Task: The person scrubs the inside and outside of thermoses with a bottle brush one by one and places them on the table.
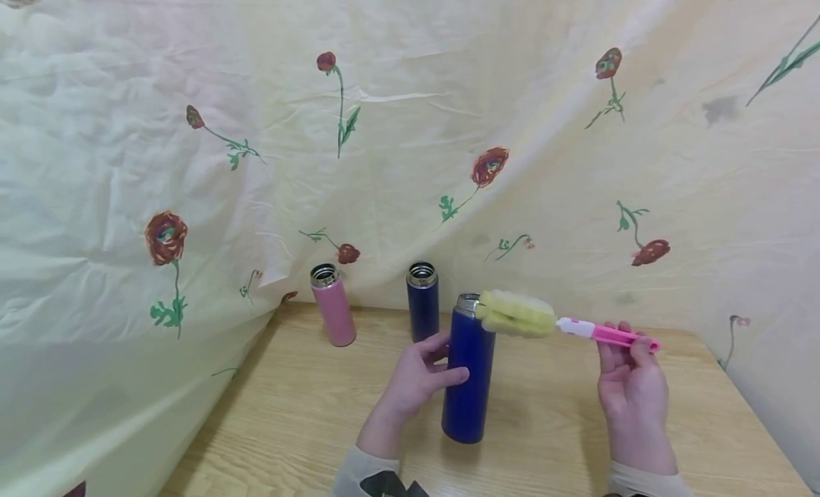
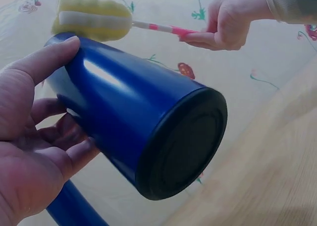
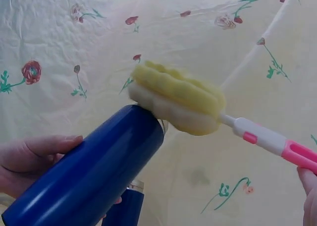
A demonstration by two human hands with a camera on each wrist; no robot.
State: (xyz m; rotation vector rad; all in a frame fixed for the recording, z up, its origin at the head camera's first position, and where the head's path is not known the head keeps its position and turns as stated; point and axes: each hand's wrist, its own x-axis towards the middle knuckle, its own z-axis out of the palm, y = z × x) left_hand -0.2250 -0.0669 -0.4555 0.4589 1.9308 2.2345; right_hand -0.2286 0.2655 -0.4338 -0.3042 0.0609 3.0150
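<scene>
My left hand grips a tall blue bottle round its side. The dark base of this bottle shows in the left wrist view, so it is held up off the table. My right hand holds a bottle brush by its pink handle, pinched between thumb and fingers. Its yellow and white sponge head lies crosswise at the bottle's metal rim, outside the mouth. Whether sponge and rim touch, I cannot tell.
Behind the left hand stands a smaller dark blue bottle, without a lid. To its left is a pink bottle, also lidless. Both stand on the wooden table, near a flowered cloth hung at the back and sides.
</scene>
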